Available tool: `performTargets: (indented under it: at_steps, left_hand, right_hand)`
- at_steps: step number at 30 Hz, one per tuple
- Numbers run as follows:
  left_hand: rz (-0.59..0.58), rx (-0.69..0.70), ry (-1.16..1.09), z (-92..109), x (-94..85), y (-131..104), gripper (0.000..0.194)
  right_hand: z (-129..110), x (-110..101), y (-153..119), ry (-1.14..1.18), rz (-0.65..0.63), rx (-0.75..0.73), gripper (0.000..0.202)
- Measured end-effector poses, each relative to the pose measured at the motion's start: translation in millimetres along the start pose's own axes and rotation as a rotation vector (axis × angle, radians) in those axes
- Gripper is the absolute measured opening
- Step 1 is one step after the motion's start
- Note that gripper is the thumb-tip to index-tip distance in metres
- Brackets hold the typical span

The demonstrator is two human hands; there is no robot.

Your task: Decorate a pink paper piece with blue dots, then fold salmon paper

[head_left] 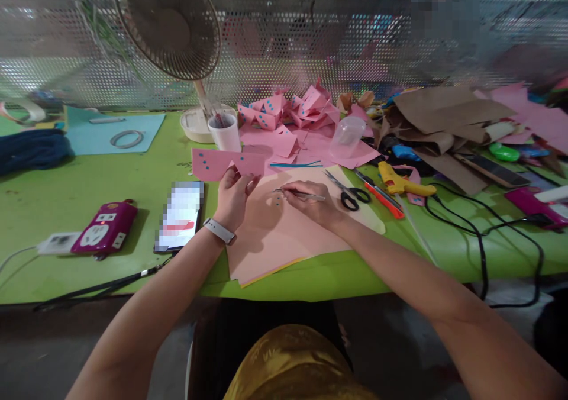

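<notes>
My left hand point(234, 196) pinches the lower edge of a pink paper strip point(206, 163) with blue dots, its fingertips closed on it. My right hand point(310, 200) is closed around a thin metal tool point(314, 197), whose tip points left over the paper sheets. Below that tip, a few small blue dots point(277, 201) lie on the pale pink sheets point(275, 240). A pair of black-handled scissors point(349, 199) rests just right of my right hand. Behind the hands lie thin blue strips point(295, 165).
A phone point(180, 216) and purple power socket point(105, 228) lie left. A fan point(166, 27), white cup point(225, 132), clear cup point(347, 136) and folded pink papers point(270, 111) stand behind. Right are a red cutter point(381, 196), yellow glue gun point(402, 184), cables and brown paper point(448, 111).
</notes>
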State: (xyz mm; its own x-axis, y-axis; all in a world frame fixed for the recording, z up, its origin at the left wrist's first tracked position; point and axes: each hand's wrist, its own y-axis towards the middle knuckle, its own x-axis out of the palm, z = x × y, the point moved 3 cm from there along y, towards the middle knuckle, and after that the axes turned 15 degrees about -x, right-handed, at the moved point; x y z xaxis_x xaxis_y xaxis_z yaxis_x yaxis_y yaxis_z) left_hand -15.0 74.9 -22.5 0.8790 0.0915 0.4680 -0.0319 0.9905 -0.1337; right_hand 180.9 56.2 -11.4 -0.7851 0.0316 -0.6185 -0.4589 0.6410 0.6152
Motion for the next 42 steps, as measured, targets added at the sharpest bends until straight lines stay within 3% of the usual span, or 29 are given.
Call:
performTargets:
  at_steps: [8, 28, 32, 36, 39, 42]
  left_hand:
    - [0.01, -0.02, -0.038, 2.4, 4.0, -3.8, 0.022]
    - [0.017, -0.036, -0.036, 2.8, 4.8, -5.0, 0.025]
    - [0.019, -0.036, -0.042, 3.2, 4.5, -4.8, 0.024]
    - [0.004, -0.061, -0.043, 2.6, 5.1, -6.4, 0.022]
    - [-0.034, -0.096, -0.025, 1.5, 10.3, -11.9, 0.024]
    - [-0.081, -0.127, -0.018, 0.7, 18.8, -20.8, 0.021]
  right_hand:
    - [11.8, 3.7, -3.5, 0.283, 0.118, 0.159, 0.028]
    - [30.3, 13.0, -6.7, 0.628, 0.232, 0.363, 0.038]
    - [25.8, 7.0, -4.5, 0.607, 0.251, 0.358, 0.037]
    - [13.2, -10.3, 4.1, 0.554, 0.378, 0.291, 0.033]
    - [0.1, -23.5, 11.0, 0.517, 0.476, 0.246, 0.029]
    - [-10.7, -29.2, 14.3, 0.502, 0.487, 0.229, 0.027]
